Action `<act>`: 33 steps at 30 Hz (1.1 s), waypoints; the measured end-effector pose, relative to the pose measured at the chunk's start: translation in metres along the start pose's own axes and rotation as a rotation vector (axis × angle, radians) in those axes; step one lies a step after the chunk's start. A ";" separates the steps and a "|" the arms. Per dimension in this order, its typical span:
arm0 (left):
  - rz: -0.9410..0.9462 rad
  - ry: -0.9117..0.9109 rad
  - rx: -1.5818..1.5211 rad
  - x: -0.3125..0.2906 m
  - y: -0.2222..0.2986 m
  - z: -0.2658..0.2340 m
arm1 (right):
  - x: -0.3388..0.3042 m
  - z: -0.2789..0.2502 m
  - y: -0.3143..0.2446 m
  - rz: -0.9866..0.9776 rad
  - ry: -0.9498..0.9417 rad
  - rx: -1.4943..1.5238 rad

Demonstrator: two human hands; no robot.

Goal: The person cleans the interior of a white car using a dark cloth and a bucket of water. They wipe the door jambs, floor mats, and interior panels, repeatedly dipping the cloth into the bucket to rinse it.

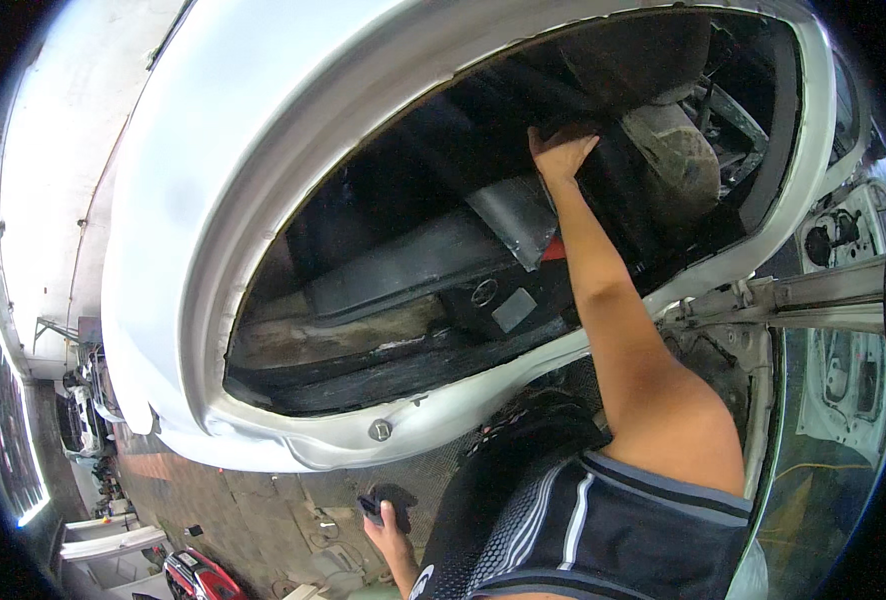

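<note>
My right arm reaches through the window opening of a white car body (178,200). My right hand (563,155) is inside, its thumb and fingers spread apart over the dark interior; the fingertips are partly in shadow, so what they touch is unclear. Beside the forearm lie a dark grey panel (513,215) and a small red piece (554,248). Down at the lower left, outside the car, my left hand (391,540) is closed around a small dark object (370,508), too small to identify.
The opening's white frame (213,290) curves around the interior. A worn beige piece (673,150) and a flat grey rectangle (514,310) lie inside. Stripped white door panels (843,375) stand at right. A red and black machine (201,575) is on the floor at lower left.
</note>
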State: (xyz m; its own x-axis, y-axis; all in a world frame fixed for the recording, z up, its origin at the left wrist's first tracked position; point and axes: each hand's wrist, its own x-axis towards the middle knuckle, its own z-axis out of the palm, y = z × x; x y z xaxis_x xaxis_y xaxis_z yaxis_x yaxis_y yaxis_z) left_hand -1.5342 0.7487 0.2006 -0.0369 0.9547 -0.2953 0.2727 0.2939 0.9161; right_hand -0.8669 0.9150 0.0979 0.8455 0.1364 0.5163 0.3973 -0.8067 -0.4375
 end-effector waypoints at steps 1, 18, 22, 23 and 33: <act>-0.061 -0.033 -0.108 -0.002 -0.002 -0.001 | -0.001 0.000 0.005 0.085 -0.042 0.153; 1.210 -0.892 0.766 0.207 0.211 0.566 | -0.157 -0.242 0.181 0.271 -0.488 0.613; 1.583 -0.991 1.026 0.246 0.201 0.724 | -0.165 -0.256 0.222 0.183 -0.478 0.419; 1.567 -1.018 1.107 0.231 0.193 0.751 | -0.160 -0.270 0.221 0.210 -0.501 0.377; 1.464 -0.901 0.992 0.266 0.167 0.682 | -0.065 -0.234 0.129 -0.200 -0.352 0.484</act>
State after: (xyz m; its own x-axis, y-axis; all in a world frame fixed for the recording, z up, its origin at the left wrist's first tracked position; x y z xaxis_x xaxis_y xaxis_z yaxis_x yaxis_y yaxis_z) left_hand -0.8430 1.0200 0.0902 0.9959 0.0119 0.0901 -0.0058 -0.9812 0.1930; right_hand -0.9535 0.6674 0.1798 0.7725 0.5047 0.3854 0.6064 -0.4062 -0.6836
